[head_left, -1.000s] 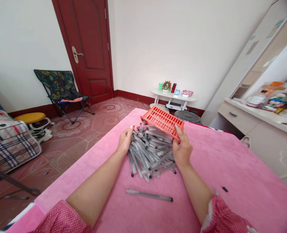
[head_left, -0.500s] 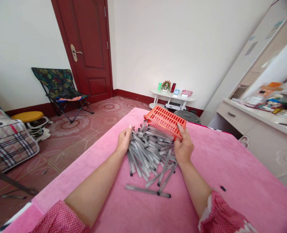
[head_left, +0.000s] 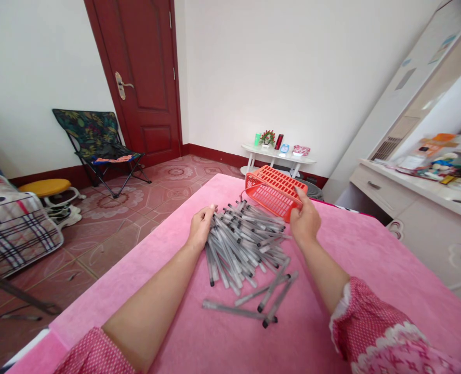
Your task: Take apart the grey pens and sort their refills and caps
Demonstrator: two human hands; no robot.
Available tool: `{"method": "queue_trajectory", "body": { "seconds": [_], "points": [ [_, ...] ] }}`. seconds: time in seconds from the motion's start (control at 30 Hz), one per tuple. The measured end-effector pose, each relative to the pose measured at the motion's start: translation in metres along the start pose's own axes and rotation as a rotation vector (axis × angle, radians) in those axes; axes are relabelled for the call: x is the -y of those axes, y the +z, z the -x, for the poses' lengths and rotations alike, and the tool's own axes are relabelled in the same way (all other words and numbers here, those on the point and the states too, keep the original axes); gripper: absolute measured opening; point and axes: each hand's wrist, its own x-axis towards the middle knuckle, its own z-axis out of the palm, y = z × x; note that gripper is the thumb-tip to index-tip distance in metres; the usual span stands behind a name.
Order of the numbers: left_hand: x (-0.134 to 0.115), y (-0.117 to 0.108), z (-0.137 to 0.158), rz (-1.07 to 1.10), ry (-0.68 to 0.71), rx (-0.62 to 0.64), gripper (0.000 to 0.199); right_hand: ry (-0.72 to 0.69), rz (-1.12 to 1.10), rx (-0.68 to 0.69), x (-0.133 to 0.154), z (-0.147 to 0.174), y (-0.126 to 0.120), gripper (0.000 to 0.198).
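Tipped on its side, an orange plastic basket [head_left: 275, 196] is gripped at its right end by my right hand [head_left: 306, 218], thumb over the rim. Its slatted base faces up and the near side shows its open mouth. Just in front lies a heap of grey, clear-barrelled pens [head_left: 234, 244] with black ends, pointing several ways. My left hand [head_left: 201, 226] rests against the heap's left side, loosely cupped, with its fingers partly hidden. Several pens lie apart near me, among them one lying crosswise [head_left: 234, 310].
A pink cloth [head_left: 168, 332] covers the table. Past its far edge stands a white side table [head_left: 277, 153] with small items. A drawer cabinet [head_left: 382, 189] is on the right. At left are a folding chair [head_left: 90, 132] and a yellow stool [head_left: 45, 187].
My right hand has moved the basket right and away from the pens, tilting it so its mouth shows. Some loose pens have shifted right and nearer. My left hand has barely moved.
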Motion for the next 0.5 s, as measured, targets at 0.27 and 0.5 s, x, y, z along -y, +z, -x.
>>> {"method": "queue_trajectory", "body": {
  "seconds": [0.27, 0.5],
  "points": [
    [0.001, -0.001, 0.0, 0.003, -0.004, 0.009, 0.055, 0.179, 0.152, 0.153, -0.024, -0.051, 0.009, 0.054],
    [0.006, -0.001, -0.002, 0.002, 0.018, 0.021, 0.053, 0.057, 0.069, 0.066, -0.02, -0.034, -0.005, 0.059]
  ]
}}
